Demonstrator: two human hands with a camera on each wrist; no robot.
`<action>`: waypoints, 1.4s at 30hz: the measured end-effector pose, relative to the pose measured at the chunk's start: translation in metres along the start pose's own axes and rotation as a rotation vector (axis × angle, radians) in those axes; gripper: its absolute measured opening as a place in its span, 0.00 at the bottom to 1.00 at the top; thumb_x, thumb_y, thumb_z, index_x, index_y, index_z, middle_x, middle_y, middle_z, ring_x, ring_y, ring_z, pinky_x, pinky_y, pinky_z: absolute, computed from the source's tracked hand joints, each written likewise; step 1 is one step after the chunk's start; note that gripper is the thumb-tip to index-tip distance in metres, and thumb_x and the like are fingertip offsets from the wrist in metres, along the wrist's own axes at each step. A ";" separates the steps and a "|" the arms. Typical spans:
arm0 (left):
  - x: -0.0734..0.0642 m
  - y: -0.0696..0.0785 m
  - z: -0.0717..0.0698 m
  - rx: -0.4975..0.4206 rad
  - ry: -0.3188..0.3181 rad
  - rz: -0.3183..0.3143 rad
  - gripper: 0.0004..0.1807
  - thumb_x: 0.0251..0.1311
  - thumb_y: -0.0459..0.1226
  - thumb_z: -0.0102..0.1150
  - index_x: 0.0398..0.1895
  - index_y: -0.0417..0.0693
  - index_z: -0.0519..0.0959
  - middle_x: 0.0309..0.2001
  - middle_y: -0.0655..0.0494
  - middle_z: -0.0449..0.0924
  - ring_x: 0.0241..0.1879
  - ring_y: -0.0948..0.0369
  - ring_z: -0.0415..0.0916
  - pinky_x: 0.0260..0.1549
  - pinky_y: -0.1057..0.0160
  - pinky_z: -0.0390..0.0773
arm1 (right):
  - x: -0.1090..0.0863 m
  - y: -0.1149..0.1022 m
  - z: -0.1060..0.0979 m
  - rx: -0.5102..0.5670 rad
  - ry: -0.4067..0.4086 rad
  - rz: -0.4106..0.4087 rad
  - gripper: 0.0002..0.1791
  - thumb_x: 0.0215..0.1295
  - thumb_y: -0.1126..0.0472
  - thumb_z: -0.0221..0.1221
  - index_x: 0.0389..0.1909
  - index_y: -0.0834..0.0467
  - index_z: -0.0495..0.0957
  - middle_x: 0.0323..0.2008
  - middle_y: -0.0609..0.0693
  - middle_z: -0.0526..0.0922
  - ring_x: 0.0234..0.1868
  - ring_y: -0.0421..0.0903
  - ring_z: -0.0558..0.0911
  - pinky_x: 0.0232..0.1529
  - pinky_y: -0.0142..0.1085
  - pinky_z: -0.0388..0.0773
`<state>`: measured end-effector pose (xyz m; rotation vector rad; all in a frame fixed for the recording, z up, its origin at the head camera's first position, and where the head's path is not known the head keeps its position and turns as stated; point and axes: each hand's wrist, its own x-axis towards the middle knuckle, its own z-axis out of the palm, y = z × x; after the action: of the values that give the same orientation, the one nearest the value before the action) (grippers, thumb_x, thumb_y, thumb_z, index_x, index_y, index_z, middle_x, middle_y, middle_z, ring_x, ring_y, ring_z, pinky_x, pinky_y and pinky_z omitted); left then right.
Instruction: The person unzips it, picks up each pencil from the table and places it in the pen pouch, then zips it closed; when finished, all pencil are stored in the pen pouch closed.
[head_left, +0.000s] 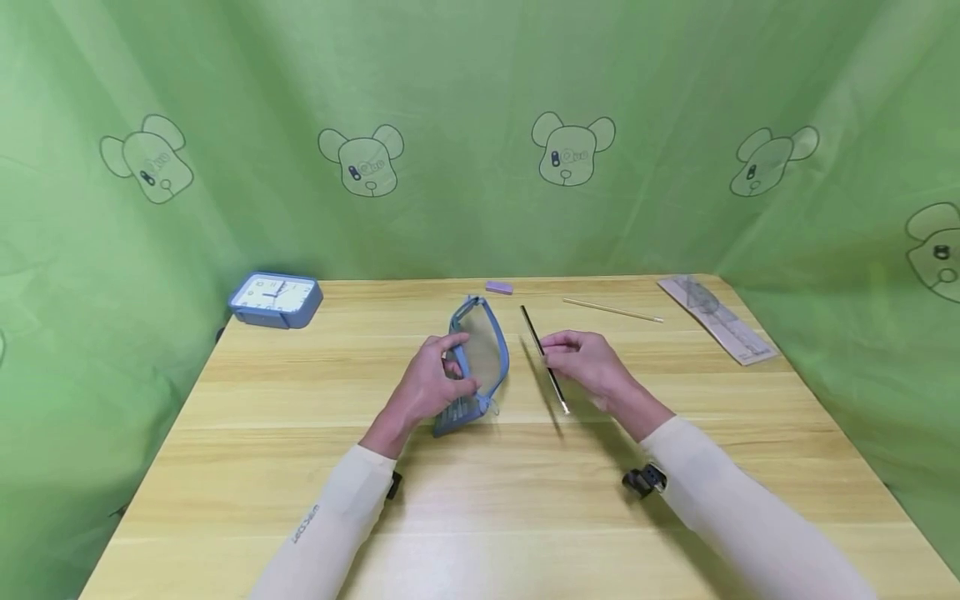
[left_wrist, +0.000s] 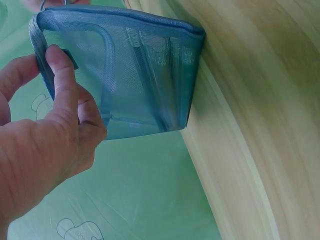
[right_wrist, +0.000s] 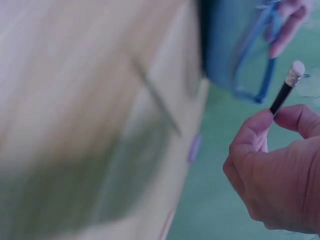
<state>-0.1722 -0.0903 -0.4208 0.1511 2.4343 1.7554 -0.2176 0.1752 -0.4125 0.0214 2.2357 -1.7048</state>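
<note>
A blue mesh pencil case [head_left: 480,350] stands on the table with its zipped mouth spread wide. My left hand [head_left: 433,375] pinches the near rim of that mouth between thumb and fingers. Through the mesh in the left wrist view, the pencil case [left_wrist: 145,75] shows some long thin items inside, too blurred to name. Just right of the case, my right hand [head_left: 588,364] pinches a black pencil [head_left: 542,354] held above the tabletop, its shadow below. In the right wrist view the black pencil [right_wrist: 283,95] points its white eraser end upward, apart from the case.
Behind the case lies a purple eraser [head_left: 498,287]. A wooden pencil [head_left: 613,310] rests at the back right, and a pale ruler set [head_left: 716,321] sits near the right edge. At the back left stands a blue clock [head_left: 276,298]. Green curtains [head_left: 465,225] surround the table [head_left: 480,517].
</note>
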 end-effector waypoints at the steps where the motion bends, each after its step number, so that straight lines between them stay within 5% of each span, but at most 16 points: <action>1: 0.000 0.000 0.000 0.001 0.001 0.002 0.45 0.56 0.27 0.76 0.79 0.41 0.70 0.65 0.40 0.68 0.44 0.58 0.76 0.35 0.66 0.82 | -0.002 -0.005 0.003 0.022 -0.019 -0.003 0.26 0.68 0.71 0.63 0.66 0.72 0.75 0.42 0.47 0.84 0.39 0.37 0.82 0.42 0.26 0.83; 11: -0.001 -0.002 0.005 0.035 -0.006 0.025 0.45 0.54 0.27 0.76 0.78 0.41 0.70 0.64 0.39 0.69 0.45 0.57 0.78 0.34 0.68 0.84 | 0.004 -0.025 0.045 0.023 -0.108 0.033 0.23 0.69 0.71 0.61 0.64 0.73 0.76 0.49 0.55 0.82 0.40 0.40 0.81 0.42 0.26 0.83; 26: -0.003 -0.004 0.012 0.001 -0.056 0.053 0.44 0.57 0.28 0.76 0.79 0.40 0.69 0.66 0.36 0.67 0.45 0.57 0.80 0.36 0.67 0.84 | 0.026 -0.033 0.092 -0.171 0.122 0.032 0.14 0.61 0.67 0.66 0.48 0.64 0.86 0.44 0.55 0.84 0.40 0.45 0.81 0.38 0.31 0.81; 32: -0.001 -0.004 0.012 -0.001 -0.027 0.050 0.45 0.57 0.28 0.76 0.80 0.40 0.69 0.70 0.35 0.66 0.42 0.59 0.79 0.34 0.68 0.82 | 0.027 -0.036 0.098 -0.161 0.164 0.033 0.13 0.61 0.68 0.68 0.47 0.62 0.86 0.50 0.59 0.86 0.46 0.49 0.81 0.45 0.36 0.83; 42: 0.002 -0.004 0.010 -0.057 0.059 0.019 0.44 0.57 0.27 0.76 0.78 0.40 0.70 0.66 0.38 0.68 0.44 0.58 0.80 0.42 0.63 0.84 | 0.023 -0.028 0.094 -0.247 0.143 -0.049 0.11 0.63 0.70 0.65 0.46 0.61 0.85 0.40 0.54 0.90 0.39 0.46 0.87 0.40 0.32 0.84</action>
<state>-0.1723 -0.0817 -0.4278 0.1192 2.4273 1.8615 -0.2219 0.0747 -0.4141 0.0325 2.5577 -1.4806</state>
